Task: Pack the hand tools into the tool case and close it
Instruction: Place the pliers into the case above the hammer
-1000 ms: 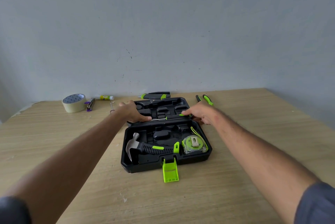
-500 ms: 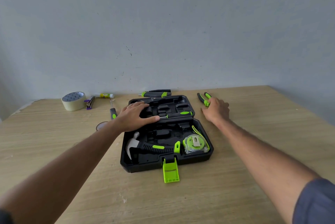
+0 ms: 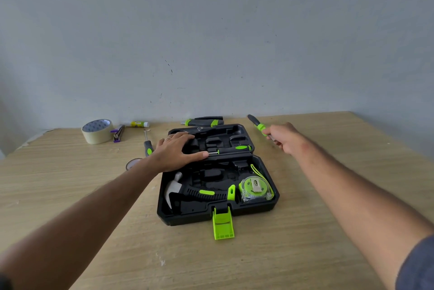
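A black tool case (image 3: 276, 198) lies open on the wooden table, its green latch (image 3: 222, 226) hanging over the near side. In the near half sit a hammer (image 3: 187, 192) and a green tape measure (image 3: 254, 188). A green-handled screwdriver (image 3: 231, 149) lies in the far half. My left hand (image 3: 177, 152) rests flat on the far half's left side. To the right of the case, my right hand (image 3: 285, 139) is closed on green-handled pliers (image 3: 257, 124), which poke out beyond the fingers. A utility knife (image 3: 204, 122) lies behind the case and another screwdriver (image 3: 148, 144) to its left.
At the back left stand a roll of masking tape (image 3: 97, 131), a purple stapler (image 3: 118, 133) and a glue stick (image 3: 138, 124). A small tape roll (image 3: 131, 163) peeks out beside my left forearm. The wall rises just behind the table.
My right hand left the screwdriver in the case's far half, moved right and closed on the pliers. My left hand stayed on the case.
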Tool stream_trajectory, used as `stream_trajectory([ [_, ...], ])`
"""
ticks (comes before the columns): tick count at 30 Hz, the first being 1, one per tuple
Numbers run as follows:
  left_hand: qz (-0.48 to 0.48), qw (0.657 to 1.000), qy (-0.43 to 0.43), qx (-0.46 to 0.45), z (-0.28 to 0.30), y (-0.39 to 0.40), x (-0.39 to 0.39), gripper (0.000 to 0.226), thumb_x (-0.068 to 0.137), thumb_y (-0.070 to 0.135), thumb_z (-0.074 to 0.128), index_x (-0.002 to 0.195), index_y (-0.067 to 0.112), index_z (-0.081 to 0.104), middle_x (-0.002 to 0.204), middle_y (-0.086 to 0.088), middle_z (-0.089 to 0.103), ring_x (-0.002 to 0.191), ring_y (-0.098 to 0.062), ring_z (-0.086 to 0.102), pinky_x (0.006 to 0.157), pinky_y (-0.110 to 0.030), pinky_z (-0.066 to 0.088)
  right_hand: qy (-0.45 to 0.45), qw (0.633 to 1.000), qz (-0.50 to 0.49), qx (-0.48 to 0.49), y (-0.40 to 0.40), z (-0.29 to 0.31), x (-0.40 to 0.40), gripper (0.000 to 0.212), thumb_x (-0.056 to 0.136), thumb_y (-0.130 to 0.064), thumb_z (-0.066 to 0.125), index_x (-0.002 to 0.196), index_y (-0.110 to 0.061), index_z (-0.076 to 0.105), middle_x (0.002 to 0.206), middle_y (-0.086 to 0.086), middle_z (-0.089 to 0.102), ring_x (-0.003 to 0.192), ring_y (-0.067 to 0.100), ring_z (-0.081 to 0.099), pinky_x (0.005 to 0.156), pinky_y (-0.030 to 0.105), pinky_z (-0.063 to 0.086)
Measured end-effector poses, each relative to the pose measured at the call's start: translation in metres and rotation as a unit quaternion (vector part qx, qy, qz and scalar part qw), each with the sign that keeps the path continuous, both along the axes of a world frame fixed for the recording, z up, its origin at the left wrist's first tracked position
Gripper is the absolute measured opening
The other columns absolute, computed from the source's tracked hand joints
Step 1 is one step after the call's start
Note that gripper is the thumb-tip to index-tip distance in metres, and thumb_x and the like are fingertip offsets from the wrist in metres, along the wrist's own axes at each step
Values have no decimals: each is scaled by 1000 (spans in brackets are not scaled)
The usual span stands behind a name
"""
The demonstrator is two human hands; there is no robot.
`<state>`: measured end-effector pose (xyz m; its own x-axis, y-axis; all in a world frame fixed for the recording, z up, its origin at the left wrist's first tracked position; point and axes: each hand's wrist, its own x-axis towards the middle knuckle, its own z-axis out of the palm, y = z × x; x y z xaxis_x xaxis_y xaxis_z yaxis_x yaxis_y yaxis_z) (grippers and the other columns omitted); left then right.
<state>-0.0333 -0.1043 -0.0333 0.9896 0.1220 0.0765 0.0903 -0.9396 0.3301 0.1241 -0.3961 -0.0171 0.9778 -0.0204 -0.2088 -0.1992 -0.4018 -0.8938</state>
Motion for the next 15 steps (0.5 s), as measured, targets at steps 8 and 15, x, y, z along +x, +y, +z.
stream_trajectory([
  [8, 15, 996, -64, -61, 7, 12, 4, 64, 82, 75, 54, 131, 34, 56, 140, 4, 55, 133, -23, 46, 115, -51, 31, -70, 983, 163, 45, 27, 20, -15, 20, 90, -10, 74, 109, -3, 76, 106, 14, 76, 90, 15, 59, 69, 23, 40],
  [15, 6, 973, -119, -200, 31, 28, 5, 43, 88, 35, 76, 128, 25, 63, 104, 8, 69, 89, -12, 65, 83, -28, 53, -146, 954, 261, 6, 52, 19, -22, 30, 82, -14, 84, 112, -15, 79, 110, 0, 77, 112, 17, 68, 108, 32, 48],
])
